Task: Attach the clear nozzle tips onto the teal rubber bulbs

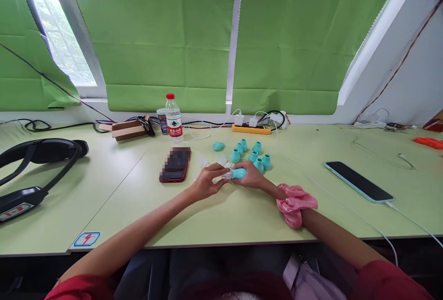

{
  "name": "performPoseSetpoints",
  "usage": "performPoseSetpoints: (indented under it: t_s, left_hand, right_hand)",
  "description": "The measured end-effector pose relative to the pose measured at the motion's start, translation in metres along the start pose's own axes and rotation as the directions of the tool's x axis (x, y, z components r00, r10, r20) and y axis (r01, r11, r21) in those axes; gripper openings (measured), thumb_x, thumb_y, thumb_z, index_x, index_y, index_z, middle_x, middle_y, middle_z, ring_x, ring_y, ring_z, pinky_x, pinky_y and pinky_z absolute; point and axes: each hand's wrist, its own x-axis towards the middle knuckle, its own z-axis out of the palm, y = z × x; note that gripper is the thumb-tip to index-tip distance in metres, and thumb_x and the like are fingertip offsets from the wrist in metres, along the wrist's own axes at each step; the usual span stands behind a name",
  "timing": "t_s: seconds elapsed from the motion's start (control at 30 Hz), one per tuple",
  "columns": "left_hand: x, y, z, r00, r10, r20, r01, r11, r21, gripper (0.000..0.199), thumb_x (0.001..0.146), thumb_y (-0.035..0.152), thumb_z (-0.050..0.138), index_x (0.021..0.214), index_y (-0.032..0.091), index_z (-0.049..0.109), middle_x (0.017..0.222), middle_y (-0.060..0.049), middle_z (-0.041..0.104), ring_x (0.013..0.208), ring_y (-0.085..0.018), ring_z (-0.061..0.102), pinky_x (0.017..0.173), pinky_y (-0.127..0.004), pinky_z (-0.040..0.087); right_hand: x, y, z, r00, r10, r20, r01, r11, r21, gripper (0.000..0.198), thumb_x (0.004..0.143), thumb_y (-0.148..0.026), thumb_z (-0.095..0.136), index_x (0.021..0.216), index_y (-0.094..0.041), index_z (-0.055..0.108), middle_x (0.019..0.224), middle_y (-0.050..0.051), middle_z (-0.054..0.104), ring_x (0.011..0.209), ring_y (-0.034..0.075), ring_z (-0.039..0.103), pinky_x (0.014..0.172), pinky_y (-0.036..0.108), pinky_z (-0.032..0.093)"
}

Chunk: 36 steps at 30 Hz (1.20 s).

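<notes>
My left hand [206,183] pinches a small clear plastic tip [227,176] between thumb and fingers. The tip meets the mouth of a turquoise rubber bulb [238,173], which my right hand [252,176] grips from the right. How firmly the two parts are joined is too small to tell. Just beyond my hands, several turquoise bulbs [259,165] stand upright with their open necks up. One more turquoise bulb [218,146] lies on its side. Small clear pieces [221,158] are scattered on the table behind my left hand.
A phone with a red case [176,165] lies left, another phone [358,181] on a cable right. At the back are a water bottle [173,120], a cup [162,122], an open cardboard box [128,130] and a yellow power strip [251,129]. A black headset [38,166] sits far left.
</notes>
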Motion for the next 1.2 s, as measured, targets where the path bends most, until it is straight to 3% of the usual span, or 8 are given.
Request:
performPoseSetpoints:
  t_s: [0.13, 0.43, 0.73, 0.93, 1.2]
  left_hand:
    - [0.0000, 0.0011, 0.0000, 0.999, 0.046, 0.016, -0.046, 0.998, 0.036, 0.026, 0.077, 0.023, 0.048, 0.098, 0.014, 0.059, 0.084, -0.011, 0.058, 0.078, -0.016, 0.053, 0.067, -0.026, 0.042]
    - [-0.0010, -0.0042, 0.0058, 0.958, 0.275, -0.077, -0.262, 0.954, 0.148, 0.024, 0.077, 0.014, 0.047, 0.099, 0.016, 0.053, 0.083, -0.009, 0.057, 0.076, -0.014, 0.050, 0.064, -0.028, 0.044]
    - [-0.0045, -0.0063, 0.0060, 0.931, 0.366, -0.005, -0.353, 0.902, 0.248, 0.032, 0.077, 0.009, 0.046, 0.108, 0.015, 0.045, 0.092, -0.010, 0.055, 0.085, -0.016, 0.049, 0.069, -0.030, 0.045]
    - [-0.0046, -0.0042, 0.0041, 0.915, 0.398, 0.055, -0.394, 0.859, 0.328, 0.032, 0.079, 0.010, 0.042, 0.111, 0.015, 0.041, 0.094, -0.011, 0.054, 0.088, -0.018, 0.048, 0.069, -0.032, 0.047]
    - [-0.0054, -0.0031, 0.0015, 0.886, 0.447, 0.128, -0.457, 0.785, 0.418, 0.031, 0.081, 0.009, 0.038, 0.111, 0.012, 0.039, 0.095, -0.012, 0.053, 0.095, -0.019, 0.047, 0.074, -0.032, 0.047]
  right_hand:
    - [0.0007, 0.0002, -0.0016, 0.998, 0.036, 0.041, -0.038, 0.998, 0.051, 0.016, 0.055, -0.026, 0.061, 0.064, -0.013, 0.060, 0.056, -0.002, 0.053, 0.055, 0.011, 0.049, 0.051, 0.020, 0.039]
    - [0.0032, 0.0091, -0.0008, 0.983, 0.136, 0.126, -0.156, 0.974, 0.163, 0.018, 0.050, -0.024, 0.063, 0.063, -0.013, 0.059, 0.055, -0.003, 0.046, 0.053, 0.008, 0.042, 0.047, 0.018, 0.035]
    - [0.0032, 0.0040, -0.0055, 0.968, 0.113, 0.223, -0.167, 0.956, 0.242, 0.014, 0.051, -0.021, 0.062, 0.061, -0.012, 0.058, 0.054, -0.005, 0.041, 0.051, 0.006, 0.037, 0.045, 0.017, 0.032]
    - [0.0025, 0.0052, -0.0043, 0.971, 0.142, 0.192, -0.179, 0.965, 0.190, 0.015, 0.049, -0.020, 0.064, 0.062, -0.014, 0.059, 0.057, -0.003, 0.046, 0.055, 0.009, 0.041, 0.049, 0.019, 0.035]
    - [0.0031, 0.0052, -0.0060, 0.965, 0.108, 0.241, -0.162, 0.962, 0.220, 0.012, 0.050, -0.017, 0.063, 0.059, -0.013, 0.057, 0.054, -0.005, 0.041, 0.052, 0.007, 0.038, 0.048, 0.018, 0.032]
